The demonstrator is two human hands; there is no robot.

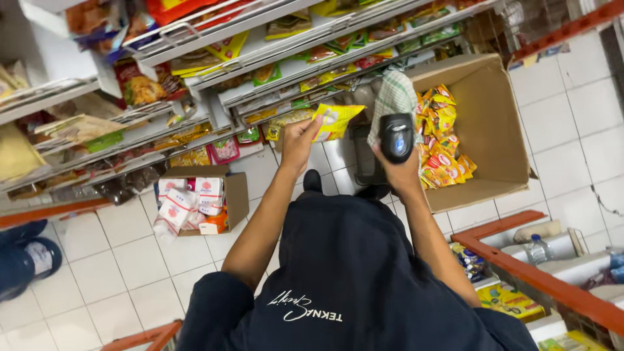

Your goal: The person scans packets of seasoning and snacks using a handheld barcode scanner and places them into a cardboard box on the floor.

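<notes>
While the head cam looks almost straight down past a dark navy top, both arms reach fwd toward the shelving.

Head view:
- Left hand (298,140), approx 11 o'clock of frame centre, closed in a pinch on a flat yellow foil snack packet (335,121). Packet held out at arm's end by its near edge, printed face tipped toward the other hand, prob. so the scanner can see it.
- Right hand (402,170), approx 1 o'clock, wrapped round a black handheld barcode scanner (396,136), head pointing up and away from the body. Green-and-white checked cloth (392,97) sits above the scanner, apparently bunched in the same hand; can't tell how it is gripped.
- Packet and scanner near each other, not touching; gap between them.
- Large open brown cardboard box (494,123) at 2 o'clock on white floor tiles, a heap of yellow-and-red snack packets (442,140) piled against its left side, just beside the right hand, within easy reach.
- Smaller open cardboard box of white-and-red pouches (195,201) at 9 o'clock on the floor.
- White wire shelves (260,65) run across 10 to 12 o'clock, packed w/ mixed snack bags.
- Orange-framed rack (513,260) at 4 o'clock, clear plastic bottle (538,248) lying inside.
- Dark blue shoe (26,257) at far 8 o'clock; whose it is can't be told.
</notes>
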